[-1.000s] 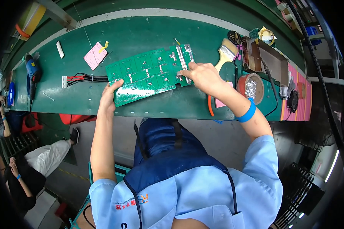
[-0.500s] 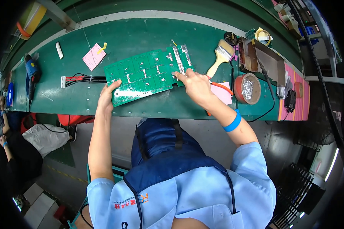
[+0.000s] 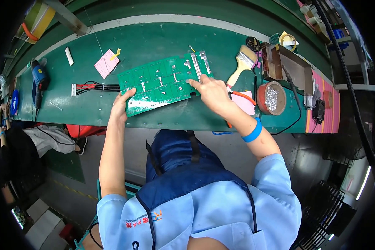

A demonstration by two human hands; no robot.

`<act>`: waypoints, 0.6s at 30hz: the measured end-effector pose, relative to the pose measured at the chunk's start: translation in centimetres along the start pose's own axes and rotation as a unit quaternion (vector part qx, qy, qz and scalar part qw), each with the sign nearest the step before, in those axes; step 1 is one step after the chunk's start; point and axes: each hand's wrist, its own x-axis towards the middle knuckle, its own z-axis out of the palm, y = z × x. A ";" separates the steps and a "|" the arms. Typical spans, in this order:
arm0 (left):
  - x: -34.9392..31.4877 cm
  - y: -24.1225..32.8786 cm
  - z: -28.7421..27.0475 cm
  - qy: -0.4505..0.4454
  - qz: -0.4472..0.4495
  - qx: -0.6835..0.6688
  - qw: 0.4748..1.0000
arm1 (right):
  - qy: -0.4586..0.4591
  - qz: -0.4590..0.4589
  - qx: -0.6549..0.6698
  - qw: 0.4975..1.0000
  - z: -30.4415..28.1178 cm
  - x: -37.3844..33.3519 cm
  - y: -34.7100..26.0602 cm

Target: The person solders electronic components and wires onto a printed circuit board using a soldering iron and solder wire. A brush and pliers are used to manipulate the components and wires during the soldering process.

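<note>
A large green circuit board (image 3: 154, 85) with silvery solder patches is tilted over the green bench. My left hand (image 3: 121, 102) is closed on its lower left corner, thumb on top and fingers underneath. At the board's right end, my right hand (image 3: 212, 91) grips the lower edge, with thumb and index finger on the top face beside long solder strips. Its other fingers are hidden. A bundle of black and red wires with a white connector (image 3: 73, 89) sticks out from the board's left side. Orange-handled pliers (image 3: 243, 98) lie partly behind my right hand.
Right of the board lie a wide paintbrush (image 3: 242, 64), a round tub (image 3: 271, 98) of silvery scraps, a metal tray (image 3: 293, 68) and a soldering iron (image 3: 288, 77). To the left are a pink slip (image 3: 106, 63) and a blue power driver (image 3: 39, 77). Another person (image 3: 23, 146) is at far left.
The whole view has shifted slightly. Both hands keep their hold on the circuit board, which stays in nearly the same place. The other person at far left has moved a little.
</note>
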 end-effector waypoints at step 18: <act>0.4 0.0 -0.4 0.015 0.007 0.036 0.999 | 0.093 0.094 0.004 0.991 1.3 -3.0 -0.4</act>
